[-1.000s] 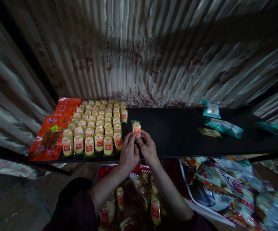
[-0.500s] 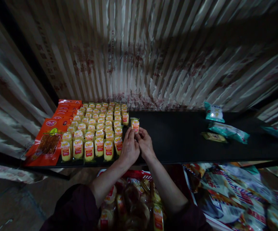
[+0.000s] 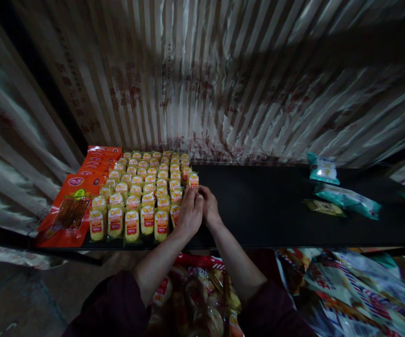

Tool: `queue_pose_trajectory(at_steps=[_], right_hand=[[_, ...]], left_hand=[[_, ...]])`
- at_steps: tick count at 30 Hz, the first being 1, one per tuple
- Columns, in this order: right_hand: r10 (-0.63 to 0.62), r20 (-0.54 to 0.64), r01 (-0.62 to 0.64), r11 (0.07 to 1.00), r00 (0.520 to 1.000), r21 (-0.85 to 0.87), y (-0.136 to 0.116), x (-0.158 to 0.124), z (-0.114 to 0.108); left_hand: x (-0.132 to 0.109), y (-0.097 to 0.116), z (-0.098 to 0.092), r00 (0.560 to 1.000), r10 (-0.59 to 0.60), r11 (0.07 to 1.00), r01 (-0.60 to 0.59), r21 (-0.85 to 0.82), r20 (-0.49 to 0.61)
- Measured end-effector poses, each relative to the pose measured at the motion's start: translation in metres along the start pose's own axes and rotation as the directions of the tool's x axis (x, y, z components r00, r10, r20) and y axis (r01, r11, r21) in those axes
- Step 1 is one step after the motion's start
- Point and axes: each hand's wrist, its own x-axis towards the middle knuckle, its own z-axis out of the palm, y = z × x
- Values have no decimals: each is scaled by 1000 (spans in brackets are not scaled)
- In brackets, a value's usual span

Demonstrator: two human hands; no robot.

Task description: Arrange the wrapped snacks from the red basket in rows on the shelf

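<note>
The left hand [image 3: 190, 210] pinches a small wrapped cake [image 3: 194, 180] with a red and white label, its lower part covered by the fingers. The right hand [image 3: 209, 206] is curled close against the other side of the cake; its fingertips are hidden, so I cannot tell whether they also grip it. The held cake stands upright over the black shelf [image 3: 254, 206], at the near end of the rightmost line of wrapped cakes [image 3: 132, 225], just in front of the last one there. The light is dim, and it is hard to say whether the two touch. The cakes stand in close rows, labels facing the person, and the left hand partly hides one in the front row. To their left, flat orange packets [image 3: 70, 206] overlap toward the back, the nearest showing brown sticks through a clear window. Well apart on the right lie teal packets [image 3: 323, 169] and a yellowish packet [image 3: 323, 207]. Below the shelf edge, a red basket [image 3: 202, 261] holds more wrapped food between the forearms, with larger bags [image 3: 357, 290] to its right. A striped curtain [image 3: 205, 93] hangs behind
</note>
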Motion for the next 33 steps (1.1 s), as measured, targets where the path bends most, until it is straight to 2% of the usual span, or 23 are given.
queue_pose_trajectory(at_steps=[7, 14, 22, 27, 33], right_hand=[[-79, 18, 80, 989, 997, -122, -5, -1, 5], [-192, 30, 192, 935, 981, -297, -5, -5, 10], [-165, 45, 169, 896, 985, -411, -2, -2, 2], [-93, 42, 102, 936, 995, -337, -2, 9, 1], [-103, 165, 138, 966, 981, -217, 3, 20, 4]], left_hand=[[5, -6, 3, 1000, 21, 1000, -21, -3, -19], [4, -7, 3, 1000, 18, 1000, -18, 5, -14], [3, -11, 4, 1000, -3, 1000, 3, -11, 19], [3, -8, 2, 999, -18, 1000, 19, -13, 44], [4, -7, 2, 1000, -2, 1000, 3, -21, 29]])
